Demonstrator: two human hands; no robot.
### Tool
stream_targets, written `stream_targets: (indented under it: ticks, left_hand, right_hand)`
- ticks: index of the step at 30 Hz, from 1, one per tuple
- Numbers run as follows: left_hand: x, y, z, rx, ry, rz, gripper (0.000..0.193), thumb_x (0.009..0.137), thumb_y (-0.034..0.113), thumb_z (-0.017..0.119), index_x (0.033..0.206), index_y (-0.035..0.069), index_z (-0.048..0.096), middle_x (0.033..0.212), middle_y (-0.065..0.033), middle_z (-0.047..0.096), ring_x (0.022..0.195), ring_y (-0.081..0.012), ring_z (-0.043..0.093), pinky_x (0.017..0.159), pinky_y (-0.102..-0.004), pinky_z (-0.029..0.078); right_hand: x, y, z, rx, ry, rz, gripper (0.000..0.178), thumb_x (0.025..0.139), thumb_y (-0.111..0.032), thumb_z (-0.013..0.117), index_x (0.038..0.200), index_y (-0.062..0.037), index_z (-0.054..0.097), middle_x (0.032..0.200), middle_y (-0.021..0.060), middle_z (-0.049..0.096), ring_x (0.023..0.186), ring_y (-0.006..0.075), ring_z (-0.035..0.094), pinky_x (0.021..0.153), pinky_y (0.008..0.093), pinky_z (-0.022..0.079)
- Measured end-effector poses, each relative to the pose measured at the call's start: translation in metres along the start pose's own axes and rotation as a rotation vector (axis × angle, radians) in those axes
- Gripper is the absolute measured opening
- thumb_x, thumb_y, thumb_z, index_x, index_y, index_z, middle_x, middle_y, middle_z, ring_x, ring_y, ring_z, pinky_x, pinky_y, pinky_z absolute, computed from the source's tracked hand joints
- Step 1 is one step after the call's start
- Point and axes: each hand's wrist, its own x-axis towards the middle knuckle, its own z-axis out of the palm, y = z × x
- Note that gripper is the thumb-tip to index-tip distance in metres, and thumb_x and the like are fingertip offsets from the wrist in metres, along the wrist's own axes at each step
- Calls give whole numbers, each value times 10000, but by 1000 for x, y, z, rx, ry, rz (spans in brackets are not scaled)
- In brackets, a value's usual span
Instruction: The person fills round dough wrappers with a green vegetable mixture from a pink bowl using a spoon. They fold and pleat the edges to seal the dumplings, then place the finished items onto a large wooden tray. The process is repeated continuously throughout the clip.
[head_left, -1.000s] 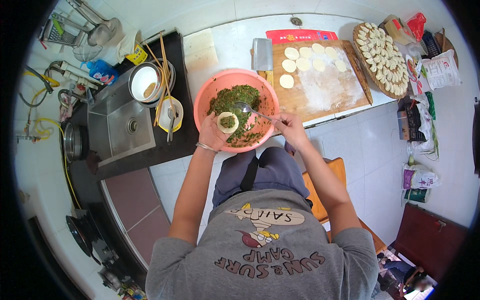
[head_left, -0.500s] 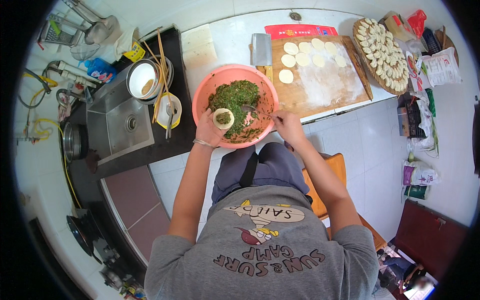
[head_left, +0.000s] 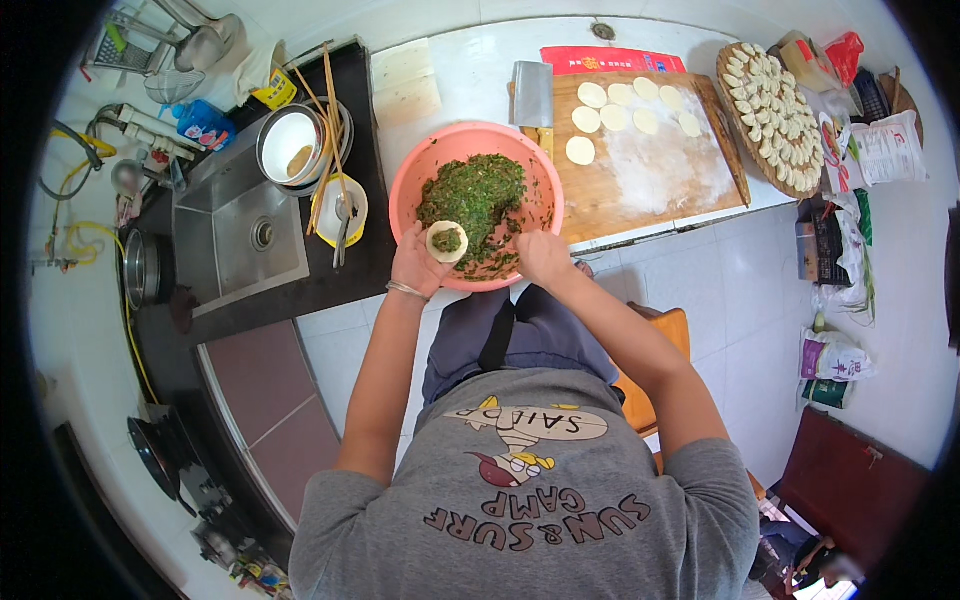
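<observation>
My left hand [head_left: 418, 265] cups a round dough wrapper [head_left: 446, 241] with a dab of green filling on it, held over the near rim of a pink bowl [head_left: 415, 185]. The bowl holds a mound of chopped green filling [head_left: 474, 194]. My right hand [head_left: 542, 256] grips a thin utensil whose tip reaches into the filling beside the wrapper. Past the bowl lies a floured wooden board [head_left: 650, 175] with several flat round wrappers [head_left: 620, 108]. A round tray of folded dumplings [head_left: 771, 115] stands to the board's right.
A cleaver [head_left: 532, 95] lies at the board's left end. A steel sink [head_left: 240, 235] is set in the dark counter on the left, with stacked bowls and chopsticks [head_left: 315, 150] beside it. Bags and packets [head_left: 880, 150] stand at the right. An orange stool [head_left: 665, 330] is under me.
My right hand has drawn back from the middle of the filling toward the near rim. The wrapper in my left hand now carries green filling and sits slightly lower.
</observation>
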Motion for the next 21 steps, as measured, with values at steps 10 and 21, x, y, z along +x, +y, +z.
stream_targets:
  ticks: [10, 21]
  left_hand:
    - [-3, 9, -3, 18, 19, 72, 431, 984, 310, 311, 1343, 81, 376, 1330, -117, 465, 1208, -296, 479, 999, -485, 408]
    - [9, 3, 9, 3, -65, -13, 452, 985, 318, 308, 1306, 16, 404, 1284, -137, 507, 1191, -292, 499, 1006, -467, 413]
  right_hand:
    - [15, 42, -2, 742, -280, 219, 190, 688, -76, 625, 846, -2, 701, 638, 136, 629, 641, 229, 645, 599, 344, 497]
    - [-39, 53, -79, 1377, -49, 249, 146, 827, -40, 596, 931, 11, 685, 664, 3, 583, 586, 51, 486, 524, 214, 381]
